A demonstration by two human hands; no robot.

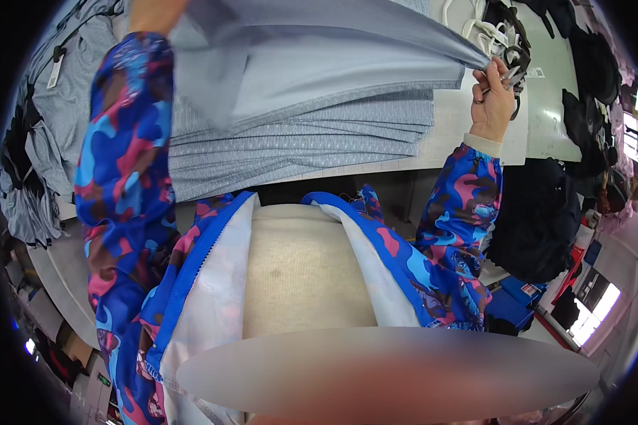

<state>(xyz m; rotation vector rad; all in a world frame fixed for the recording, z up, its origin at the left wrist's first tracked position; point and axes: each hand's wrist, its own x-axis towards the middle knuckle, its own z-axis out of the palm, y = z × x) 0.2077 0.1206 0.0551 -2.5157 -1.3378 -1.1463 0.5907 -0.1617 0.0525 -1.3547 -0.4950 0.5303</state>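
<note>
A smooth grey-blue fabric panel (347,67) is partly lifted above a stack of similar folded pieces (298,142) on the table. My right hand (495,106) pinches the panel's right corner between thumb and fingers. A small silver metal tool (514,76), perhaps thread snips, also sticks out of this hand; its full shape is hidden. At the upper left, my left hand (156,14) reaches over the cloth's far left part. It is cut off by the top edge, so its fingers do not show. The cloth near it is smeared by motion.
Grey garments (71,92), one with a white tag, are heaped at the left. White and dark straps (496,35) lie beyond my right hand. A pale green surface (553,113) adjoins the white table (461,127). Dark cloth (535,219) is piled below right.
</note>
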